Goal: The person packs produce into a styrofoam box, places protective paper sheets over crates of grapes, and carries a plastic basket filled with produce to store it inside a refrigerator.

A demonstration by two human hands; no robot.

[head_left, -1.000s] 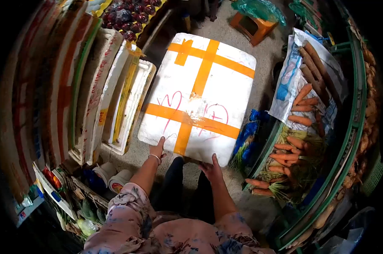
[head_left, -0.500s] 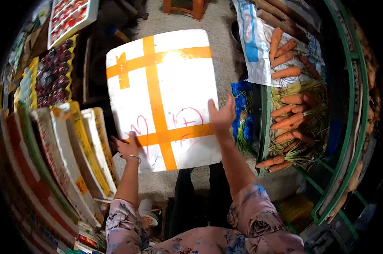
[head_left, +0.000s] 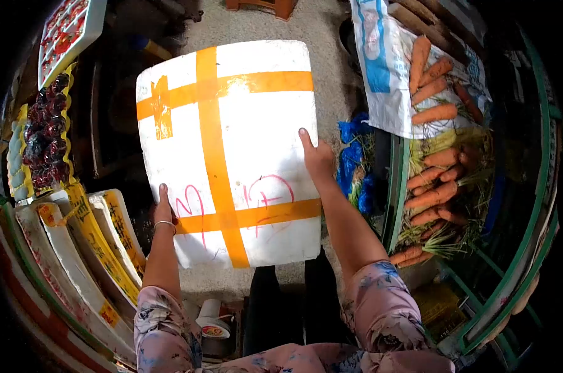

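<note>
A white foam box (head_left: pixel 259 149) bound with orange tape, with red handwriting on its top, fills the middle of the view. Gripping its left edge is my left hand (head_left: pixel 163 211), thumb on top and a bracelet at the wrist. On the opposite side my right hand (head_left: pixel 318 158) holds the right edge, thumb up on the lid. The fingers of both hands are hidden behind the box sides. My legs (head_left: pixel 281 298) show below the near edge of the box.
To the right, carrots (head_left: pixel 433 196) lie in a green-framed rack beside a white plastic sack (head_left: pixel 381 81). Foam boxes (head_left: pixel 95 236) stand in a row at left, below a tray of dark fruit (head_left: pixel 48 137). A stool (head_left: pixel 266 5) stands ahead on the concrete floor (head_left: pixel 244 25).
The box has shifted slightly left and nearer. My right hand has closed from spread fingers onto the right edge, and my left hand has moved lower along the left side.
</note>
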